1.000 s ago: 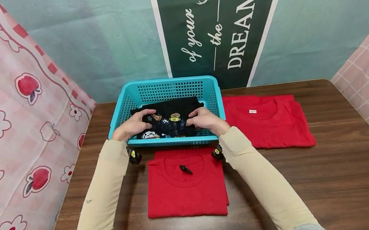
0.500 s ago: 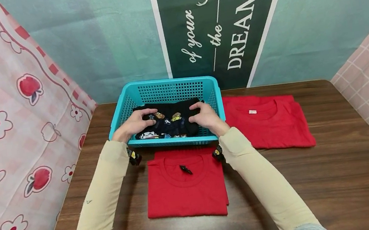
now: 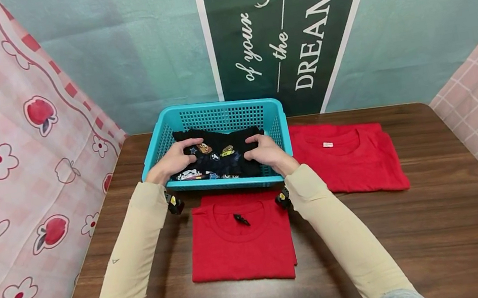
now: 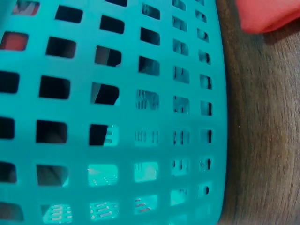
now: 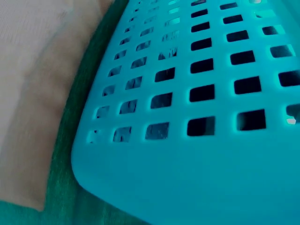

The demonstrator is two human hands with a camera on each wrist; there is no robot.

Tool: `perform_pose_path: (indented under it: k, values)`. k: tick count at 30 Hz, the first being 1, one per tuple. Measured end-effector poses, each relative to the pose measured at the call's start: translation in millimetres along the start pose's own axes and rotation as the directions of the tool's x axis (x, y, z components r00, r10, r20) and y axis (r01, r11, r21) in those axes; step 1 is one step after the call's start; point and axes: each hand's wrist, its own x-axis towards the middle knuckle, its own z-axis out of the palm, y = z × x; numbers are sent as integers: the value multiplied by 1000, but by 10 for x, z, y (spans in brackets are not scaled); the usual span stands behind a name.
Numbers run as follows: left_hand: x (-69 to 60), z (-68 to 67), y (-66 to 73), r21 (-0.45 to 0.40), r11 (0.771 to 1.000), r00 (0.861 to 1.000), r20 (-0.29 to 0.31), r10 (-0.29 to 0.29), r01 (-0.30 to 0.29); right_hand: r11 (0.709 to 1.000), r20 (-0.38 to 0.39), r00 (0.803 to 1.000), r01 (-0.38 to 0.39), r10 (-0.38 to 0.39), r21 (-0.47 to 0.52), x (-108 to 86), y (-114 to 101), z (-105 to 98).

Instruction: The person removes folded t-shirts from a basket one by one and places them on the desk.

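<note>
In the head view a black garment (image 3: 217,159) with colourful cartoon prints lies bunched inside a turquoise plastic basket (image 3: 225,113). My left hand (image 3: 173,160) reaches over the basket's left side and rests on the garment's left part, index finger and thumb spread apart. Opposite it, my right hand (image 3: 268,152) touches the garment's right part, its thumb and index finger likewise apart. The other fingers of both hands are largely hidden. Both wrist views show only the basket's perforated walls, the left one (image 4: 126,154) and the right one (image 5: 187,173) up close, with dark cloth behind the holes.
A folded red T-shirt (image 3: 241,250) lies in front of the basket, with a small black object (image 3: 241,219) on it. Another folded red T-shirt (image 3: 351,164) lies right of the basket. All rest on a brown wooden table (image 3: 452,231) against a fabric backdrop (image 3: 139,56).
Both hands stay nearly in place. Between them the garment has shifted and crumpled: its back edge, almost straight a second ago, now dips in the middle.
</note>
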Motion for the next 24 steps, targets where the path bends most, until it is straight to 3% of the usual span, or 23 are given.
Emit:
perform_pose_path:
  k: [5, 11, 17, 24]
  values:
    - [18, 7, -2, -19, 1000, 994, -106, -2, 0, 1000, -30, 999, 24, -25, -12, 6, 6, 3]
    - [9, 29, 11, -42, 999, 971, -237, 5, -15, 995, -152, 986, 84, -75, 53, -6, 18, 24]
    - [12, 37, 25, -26, 999, 961, -277, 23, -31, 992, -235, 966, 122, -111, 35, -17, 6, 30]
    - [6, 33, 37, -30, 999, 949, -314, 31, -43, 990, -281, 950, 144, -137, 4, -4, -18, 19]
